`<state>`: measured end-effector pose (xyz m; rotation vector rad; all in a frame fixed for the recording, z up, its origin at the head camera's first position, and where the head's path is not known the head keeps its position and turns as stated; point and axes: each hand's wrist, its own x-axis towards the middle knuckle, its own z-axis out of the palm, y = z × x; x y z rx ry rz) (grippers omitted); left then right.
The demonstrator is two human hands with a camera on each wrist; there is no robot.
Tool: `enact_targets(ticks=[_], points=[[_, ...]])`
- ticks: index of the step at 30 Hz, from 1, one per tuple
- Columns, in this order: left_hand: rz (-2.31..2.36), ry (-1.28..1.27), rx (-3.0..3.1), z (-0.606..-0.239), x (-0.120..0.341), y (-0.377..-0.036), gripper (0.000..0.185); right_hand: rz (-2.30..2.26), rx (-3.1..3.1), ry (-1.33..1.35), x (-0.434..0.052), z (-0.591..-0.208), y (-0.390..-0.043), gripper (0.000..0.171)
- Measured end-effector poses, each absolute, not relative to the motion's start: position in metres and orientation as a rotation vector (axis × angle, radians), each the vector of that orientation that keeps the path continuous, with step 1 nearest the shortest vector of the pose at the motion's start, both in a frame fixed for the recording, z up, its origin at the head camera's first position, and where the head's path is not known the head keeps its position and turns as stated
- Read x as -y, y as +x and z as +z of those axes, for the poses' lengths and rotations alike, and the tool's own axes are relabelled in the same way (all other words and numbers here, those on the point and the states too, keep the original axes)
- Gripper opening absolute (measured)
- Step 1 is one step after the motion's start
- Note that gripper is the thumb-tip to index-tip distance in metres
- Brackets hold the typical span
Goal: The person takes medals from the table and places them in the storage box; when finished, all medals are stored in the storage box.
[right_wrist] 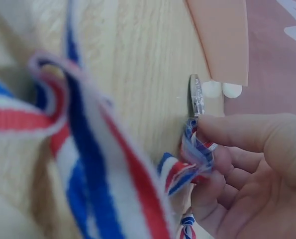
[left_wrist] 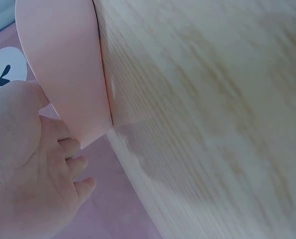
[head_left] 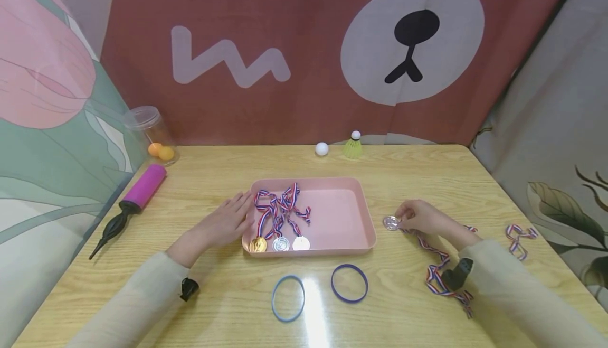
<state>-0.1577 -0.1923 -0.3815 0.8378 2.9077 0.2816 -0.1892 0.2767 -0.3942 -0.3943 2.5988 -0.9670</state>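
Observation:
A pink tray (head_left: 339,216) lies mid-table with a gold medal (head_left: 258,245) and two silver-toned medals, one a pale disc (head_left: 301,243), along its front left. Their striped ribbons (head_left: 280,205) are bunched behind them. My left hand (head_left: 228,218) rests on the tray's left rim with its fingers extended. To the right of the tray, my right hand (head_left: 420,217) pinches a silver medal (head_left: 391,223) near where its ribbon joins. In the right wrist view that medal (right_wrist: 196,97) is edge-on, and its red, white and blue ribbon (right_wrist: 103,159) trails across the foreground.
A light blue ring band (head_left: 288,320) and a dark blue one (head_left: 349,301) lie in front of the tray. Behind it stand a white ball (head_left: 321,149) and a shuttlecock (head_left: 353,147). Leftward are a pink pump (head_left: 144,187) and a clear jar (head_left: 142,118). Another ribbon (head_left: 518,240) lies far right.

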Motion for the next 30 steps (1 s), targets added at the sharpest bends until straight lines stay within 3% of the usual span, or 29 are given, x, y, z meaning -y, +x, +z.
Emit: enact_targets(ticks=[17,30], points=[[0.284,0.845,-2.908,-0.38,0.192,-0.158,0.056,-0.987,-2.528,-0.334,-0.281,-0.38,-0.188,0.014],[0.287,0.87,-2.917,-0.379,0.192,-0.157,0.056,-1.205,-2.384,-0.271,-0.29,-0.364,-0.19,0.018]])
